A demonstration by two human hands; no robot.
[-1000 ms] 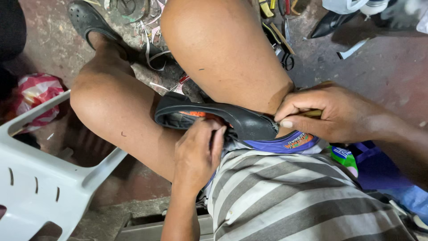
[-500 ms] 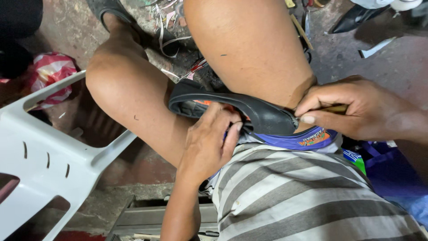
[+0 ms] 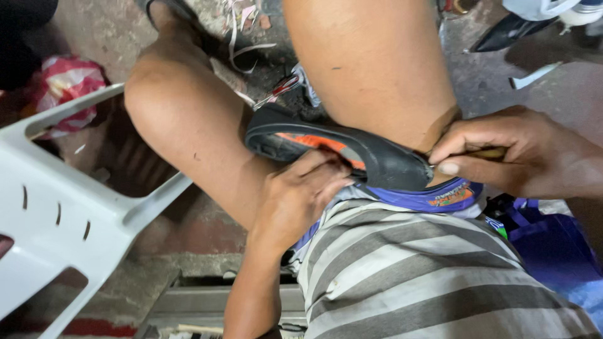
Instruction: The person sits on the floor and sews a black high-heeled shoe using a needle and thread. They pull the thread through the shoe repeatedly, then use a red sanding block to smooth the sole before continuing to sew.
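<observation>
Shoe (image 3: 377,160) lies mid-frame across our lap; our left hand (image 3: 295,198) clamps its near edge, our right hand (image 3: 521,157) pinches its heel and a thin tool.

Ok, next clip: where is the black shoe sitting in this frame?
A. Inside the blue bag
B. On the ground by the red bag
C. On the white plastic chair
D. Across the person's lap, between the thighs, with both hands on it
D: the shoe lies across the lap against the thigh, with the left hand gripping its near edge and the right hand at its end, holding a thin tool.
</observation>
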